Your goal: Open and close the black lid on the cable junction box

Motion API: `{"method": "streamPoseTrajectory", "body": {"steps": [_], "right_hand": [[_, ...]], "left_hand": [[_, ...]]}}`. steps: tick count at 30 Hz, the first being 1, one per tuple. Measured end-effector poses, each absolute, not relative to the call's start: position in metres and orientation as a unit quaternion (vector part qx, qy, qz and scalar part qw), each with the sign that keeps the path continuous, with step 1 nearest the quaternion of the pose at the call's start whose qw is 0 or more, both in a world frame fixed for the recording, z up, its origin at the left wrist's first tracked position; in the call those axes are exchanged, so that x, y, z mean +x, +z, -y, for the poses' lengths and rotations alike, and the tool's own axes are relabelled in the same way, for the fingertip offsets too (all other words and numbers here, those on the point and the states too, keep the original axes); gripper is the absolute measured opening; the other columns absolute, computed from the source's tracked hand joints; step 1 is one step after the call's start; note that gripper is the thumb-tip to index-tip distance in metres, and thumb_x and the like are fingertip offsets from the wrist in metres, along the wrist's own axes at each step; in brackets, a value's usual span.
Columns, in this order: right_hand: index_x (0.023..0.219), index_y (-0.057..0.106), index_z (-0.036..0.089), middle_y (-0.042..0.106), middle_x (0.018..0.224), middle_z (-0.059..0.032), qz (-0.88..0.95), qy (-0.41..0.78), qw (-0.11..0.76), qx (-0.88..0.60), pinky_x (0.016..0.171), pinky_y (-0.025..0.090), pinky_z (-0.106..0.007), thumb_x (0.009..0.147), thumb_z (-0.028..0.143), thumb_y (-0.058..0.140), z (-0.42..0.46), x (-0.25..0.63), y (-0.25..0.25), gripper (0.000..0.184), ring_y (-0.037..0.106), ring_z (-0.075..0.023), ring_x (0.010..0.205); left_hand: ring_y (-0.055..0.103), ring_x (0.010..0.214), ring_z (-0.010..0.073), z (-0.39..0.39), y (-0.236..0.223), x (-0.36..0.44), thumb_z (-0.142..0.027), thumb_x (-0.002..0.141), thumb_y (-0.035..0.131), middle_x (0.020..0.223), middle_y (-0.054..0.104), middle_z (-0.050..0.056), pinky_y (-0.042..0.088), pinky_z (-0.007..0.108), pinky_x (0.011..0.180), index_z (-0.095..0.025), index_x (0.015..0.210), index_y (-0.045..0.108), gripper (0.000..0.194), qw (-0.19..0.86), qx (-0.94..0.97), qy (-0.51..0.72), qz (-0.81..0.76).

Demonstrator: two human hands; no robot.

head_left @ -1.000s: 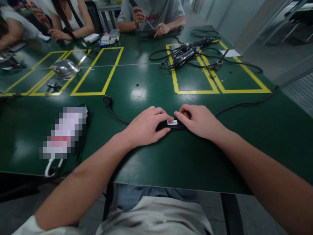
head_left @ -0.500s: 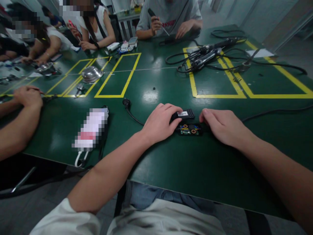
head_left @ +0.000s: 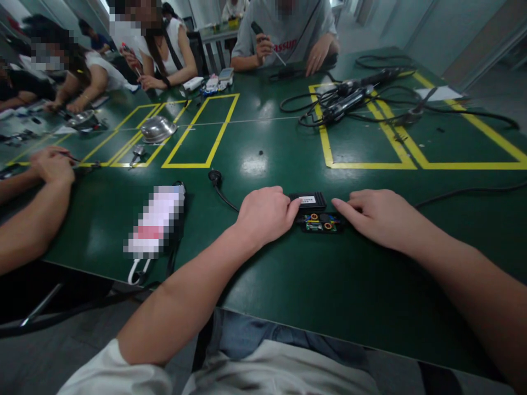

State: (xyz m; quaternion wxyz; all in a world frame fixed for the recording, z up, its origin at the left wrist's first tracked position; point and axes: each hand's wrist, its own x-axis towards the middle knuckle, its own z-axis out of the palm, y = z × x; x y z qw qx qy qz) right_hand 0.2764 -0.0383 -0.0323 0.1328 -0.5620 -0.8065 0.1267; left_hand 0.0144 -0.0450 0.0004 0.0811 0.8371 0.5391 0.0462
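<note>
A black adapter housing lies opened between my hands. Its lower half (head_left: 321,224) shows a circuit board with copper-coloured ring coils and coloured wires. The ribbed cover (head_left: 315,201) with a white label lies just behind it. My left hand (head_left: 265,215) is closed at the housing's left end, its thumb near the cover's corner. A black cable with a plug (head_left: 214,178) runs under that hand. My right hand (head_left: 376,216) is closed at the right end, its thumb stretched toward the housing; another cable (head_left: 465,192) comes out behind it. The curled fingers hide both cable ends.
A phone (head_left: 156,222) with a white cable lies left of my arm. Farther off are a metal bowl (head_left: 158,129) and black corded tools (head_left: 348,101) in a tangle. A co-worker's hands (head_left: 53,164) rest at the left; another person (head_left: 284,44) works across the table.
My left fingers have come off the cover and curled in at the housing's left end. The right thumb now stretches out more. Across the table, a person's hand has shifted slightly.
</note>
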Motion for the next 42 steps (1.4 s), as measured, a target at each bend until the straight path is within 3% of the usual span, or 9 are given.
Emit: {"method": "streamPoseTrajectory", "body": {"steps": [6,13,24,30,32,34,37,39,42], "right_hand": [[0.056,0.051,0.03,0.062,0.066,-0.0091,0.801,0.111,0.117,-0.576,0.069,0.039,-0.045,0.107,0.054,0.052,0.042,0.27,-0.025,0.056,0.061,-0.0288,0.065],[0.055,0.049,0.029,0.063,0.065,-0.0077,0.801,0.086,0.136,-0.576,0.067,0.037,-0.043,0.11,0.052,0.051,0.044,0.272,-0.019,0.06,0.057,-0.0252,0.063],[0.076,0.079,0.021,0.081,0.084,-0.0128,0.799,0.052,-0.001,-0.599,0.075,0.042,-0.042,0.117,0.043,0.043,0.044,0.255,-0.014,0.059,0.072,-0.028,0.077],[0.084,0.086,0.019,0.084,0.091,-0.0146,0.791,0.049,-0.024,-0.609,0.078,0.043,-0.042,0.12,0.044,0.041,0.045,0.25,-0.009,0.062,0.073,-0.0288,0.079],[0.085,0.086,0.019,0.084,0.09,-0.0145,0.79,0.047,-0.017,-0.611,0.077,0.042,-0.042,0.12,0.045,0.042,0.044,0.25,-0.01,0.063,0.072,-0.0281,0.078],[0.086,0.087,0.019,0.083,0.09,-0.0146,0.791,0.046,-0.011,-0.61,0.076,0.041,-0.041,0.121,0.046,0.041,0.044,0.25,-0.012,0.064,0.072,-0.0275,0.078],[0.088,0.088,0.018,0.083,0.09,-0.015,0.793,0.045,-0.005,-0.608,0.075,0.041,-0.041,0.121,0.046,0.04,0.043,0.251,-0.014,0.064,0.071,-0.0273,0.077],[0.088,0.088,0.018,0.083,0.089,-0.0148,0.795,0.044,-0.002,-0.605,0.075,0.041,-0.041,0.121,0.046,0.04,0.043,0.252,-0.015,0.064,0.071,-0.0271,0.077],[0.086,0.086,0.019,0.082,0.088,-0.0144,0.795,0.055,0.008,-0.604,0.075,0.04,-0.041,0.121,0.047,0.043,0.042,0.253,-0.016,0.063,0.07,-0.027,0.076]], "left_hand": [[0.078,0.093,0.0319,0.044,0.002,0.017,-0.048,0.122,0.047,0.098,0.08,0.015,0.059,0.043,0.082,-0.015,0.103,0.091,0.059,0.078,0.838,0.002,-0.539],[0.076,0.088,0.0296,0.042,0.009,0.015,-0.049,0.122,0.044,0.092,0.078,0.013,0.057,0.042,0.08,-0.018,0.101,0.092,0.061,0.075,0.84,0.026,-0.536],[0.068,0.08,0.0249,0.036,0.001,0.01,-0.05,0.118,0.057,0.086,0.071,0.01,0.047,0.037,0.071,-0.018,0.088,0.086,0.052,0.085,0.832,0.027,-0.547],[0.065,0.078,0.0253,0.034,-0.003,0.008,-0.047,0.116,0.061,0.084,0.067,0.008,0.045,0.038,0.07,-0.02,0.076,0.076,0.051,0.088,0.828,0.044,-0.552],[0.068,0.085,0.0257,0.034,-0.008,0.007,-0.045,0.113,0.069,0.094,0.07,0.008,0.051,0.038,0.075,-0.019,0.085,0.076,0.039,0.096,0.824,0.087,-0.552],[0.072,0.099,0.0268,0.033,-0.014,0.004,-0.041,0.108,0.079,0.112,0.072,0.01,0.057,0.039,0.087,-0.019,0.107,0.079,0.022,0.104,0.82,0.151,-0.542],[0.072,0.124,0.0289,0.028,-0.024,0.0,-0.036,0.106,0.083,0.137,0.072,0.012,0.06,0.044,0.109,-0.022,0.14,0.075,0.038,0.123,0.831,0.222,-0.495],[0.071,0.131,0.0301,0.024,-0.028,-0.003,-0.035,0.108,0.079,0.143,0.075,0.012,0.057,0.048,0.117,-0.024,0.146,0.075,0.039,0.134,0.847,0.23,-0.461],[0.075,0.126,0.0301,0.018,-0.029,-0.006,-0.034,0.112,0.074,0.14,0.083,0.011,0.057,0.051,0.117,-0.024,0.143,0.08,0.033,0.151,0.868,0.206,-0.426]]}}
